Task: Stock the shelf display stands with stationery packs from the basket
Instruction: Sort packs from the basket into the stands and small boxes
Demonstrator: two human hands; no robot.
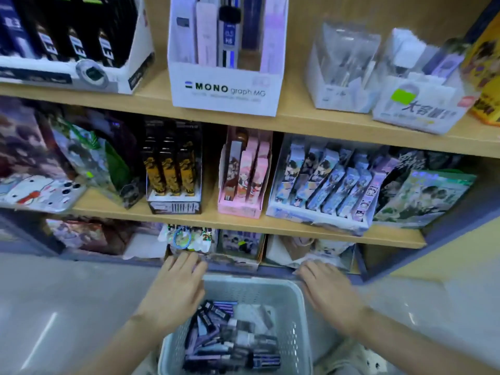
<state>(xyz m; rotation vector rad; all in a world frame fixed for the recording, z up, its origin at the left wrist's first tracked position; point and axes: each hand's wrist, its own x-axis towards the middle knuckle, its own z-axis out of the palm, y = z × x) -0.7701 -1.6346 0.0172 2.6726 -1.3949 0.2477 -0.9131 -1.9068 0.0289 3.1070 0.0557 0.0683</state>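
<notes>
much of the scene is smeared by motion blur, and the picture is cropped on every side. the landmark taken here is the grey perforated basket (273,289), seen at the bottom centre on the floor; its near rim is cut off by the frame. inside it a heap of dark and purple stationery packs (230,339) is seen, their print too blurred to be read.

the left hand (177,288) is held just left of the basket's far rim, fingers loosely spread and empty, its fingertips reaching towards the lowest shelf. the right hand (328,290) is held just right of the basket, also spread and holding nothing; whether it touches the rim cannot be told.

beyond the basket, the lowest shelf's goods are half hidden under the shelf board (243,226) above. further up from the basket, a black display stand (174,185) with gold-patterned packs, a pink display stand (242,182) and a wide pale blue stand (322,190) are seen; their lettering cannot be made out. highest above the basket, a white carton (224,87) is marked "mono graph mg", and a pack inside it appears to show "0.5". up and right of the basket, a white box (416,106) carries a green sticker and blurred chinese characters.
</notes>
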